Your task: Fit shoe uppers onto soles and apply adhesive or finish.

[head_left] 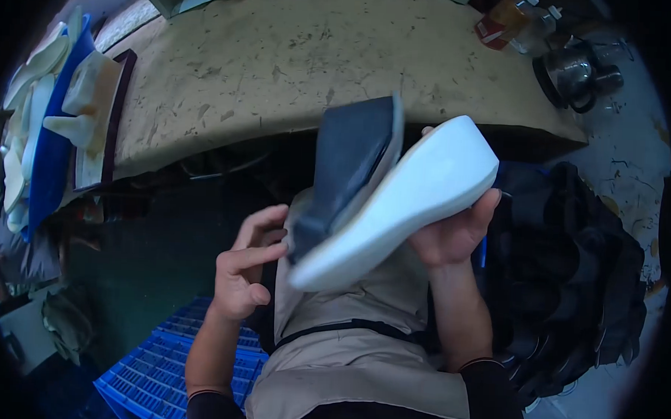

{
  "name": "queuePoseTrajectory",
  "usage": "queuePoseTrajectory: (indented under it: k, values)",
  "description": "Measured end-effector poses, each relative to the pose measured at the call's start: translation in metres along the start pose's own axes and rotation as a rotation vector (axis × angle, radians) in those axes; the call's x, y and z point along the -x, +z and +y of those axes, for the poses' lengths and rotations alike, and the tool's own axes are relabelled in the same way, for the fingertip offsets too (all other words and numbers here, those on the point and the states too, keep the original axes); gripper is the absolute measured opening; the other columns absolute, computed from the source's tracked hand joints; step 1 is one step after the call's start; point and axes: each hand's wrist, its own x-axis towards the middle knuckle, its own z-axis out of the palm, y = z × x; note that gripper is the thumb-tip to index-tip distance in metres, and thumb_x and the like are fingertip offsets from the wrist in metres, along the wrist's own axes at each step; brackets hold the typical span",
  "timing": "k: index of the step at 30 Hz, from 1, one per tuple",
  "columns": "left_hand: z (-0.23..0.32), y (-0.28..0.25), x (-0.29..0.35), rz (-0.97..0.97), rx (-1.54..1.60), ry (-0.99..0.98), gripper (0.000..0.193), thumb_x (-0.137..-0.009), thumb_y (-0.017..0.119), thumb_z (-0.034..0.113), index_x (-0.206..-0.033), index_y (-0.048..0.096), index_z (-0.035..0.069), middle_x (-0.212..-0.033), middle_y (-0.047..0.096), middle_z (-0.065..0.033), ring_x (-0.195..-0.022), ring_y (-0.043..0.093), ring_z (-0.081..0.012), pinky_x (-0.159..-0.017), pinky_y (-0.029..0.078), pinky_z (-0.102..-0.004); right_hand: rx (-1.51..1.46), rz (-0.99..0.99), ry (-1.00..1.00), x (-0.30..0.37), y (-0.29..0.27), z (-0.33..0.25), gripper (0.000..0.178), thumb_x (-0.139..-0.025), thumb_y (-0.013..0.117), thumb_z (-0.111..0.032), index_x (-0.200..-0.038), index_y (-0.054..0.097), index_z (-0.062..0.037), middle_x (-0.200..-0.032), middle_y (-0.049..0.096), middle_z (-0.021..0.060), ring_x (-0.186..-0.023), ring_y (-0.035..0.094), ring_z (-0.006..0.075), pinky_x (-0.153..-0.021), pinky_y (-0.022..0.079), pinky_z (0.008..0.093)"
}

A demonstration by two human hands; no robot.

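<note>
My right hand [457, 232] grips a white wedge shoe sole [417, 186] near its thick heel end, with the thumb on the near side and a fingertip showing at the far side. Against the sole lies a dark, smooth shoe upper [352, 151], its lower end blurred; whether the two are joined I cannot tell. The sole's toe points down and left over my lap. Just left of that toe, my left hand [249, 262] has its fingers spread, the forefinger close to the dark upper. Contact there is unclear.
A stained brown worktop [281, 67] runs ahead. At left stand a blue tray [57, 126] of pale soles and a stained white container [95, 112]. Bottles [508, 20] and a metal pot [566, 73] sit far right. Many dark shoes [569, 277] fill the right; a blue crate [168, 359] lies lower left.
</note>
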Motion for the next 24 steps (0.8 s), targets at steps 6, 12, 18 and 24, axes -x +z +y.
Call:
queuePoseTrajectory:
  k: [6, 12, 18, 24]
  values:
    - [-0.038, -0.005, 0.004, 0.26, 0.723, -0.52, 0.062, -0.108, 0.049, 0.028, -0.16, 0.024, 0.003, -0.135, 0.059, -0.0176, -0.117, 0.061, -0.0249, -0.1, 0.048, -0.0359, 0.438, -0.634, 0.46, -0.015, -0.046, 0.024, 0.123, -0.066, 0.086, -0.067, -0.155, 0.031, -0.0017, -0.135, 0.06, 0.0163, -0.121, 0.059, 0.0255, -0.106, 0.045, 0.0405]
    - [-0.048, 0.013, -0.012, 0.498, 0.753, -0.685, 0.051, -0.109, 0.047, 0.039, -0.146, 0.046, 0.004, -0.122, 0.065, -0.0104, -0.106, 0.063, -0.0176, -0.095, 0.051, -0.0344, 0.657, -0.643, 0.565, 0.002, -0.059, 0.04, 0.1, -0.073, 0.085, -0.055, -0.147, 0.043, -0.0028, -0.131, 0.06, 0.0175, -0.118, 0.06, 0.0314, -0.102, 0.047, 0.0384]
    - [-0.07, 0.024, -0.014, 0.518, 0.706, -0.624, 0.046, -0.108, 0.047, 0.042, -0.132, 0.057, 0.004, -0.118, 0.066, -0.0102, -0.103, 0.064, -0.0161, -0.091, 0.053, -0.0332, 0.894, -0.568, 0.279, 0.03, -0.053, 0.042, 0.092, -0.079, 0.082, -0.049, -0.146, 0.044, 0.0019, -0.124, 0.065, 0.0184, -0.11, 0.064, 0.0313, -0.097, 0.049, 0.0383]
    - [-0.078, 0.031, -0.02, 0.525, 0.72, -0.567, 0.045, -0.107, 0.05, 0.041, -0.128, 0.059, 0.003, -0.113, 0.067, -0.0093, -0.098, 0.064, -0.0144, -0.088, 0.054, -0.0302, 0.945, -0.502, 0.188, 0.034, -0.067, 0.051, 0.084, -0.086, 0.078, -0.048, -0.144, 0.046, 0.0035, -0.118, 0.068, 0.0188, -0.102, 0.067, 0.0314, -0.094, 0.051, 0.0396]
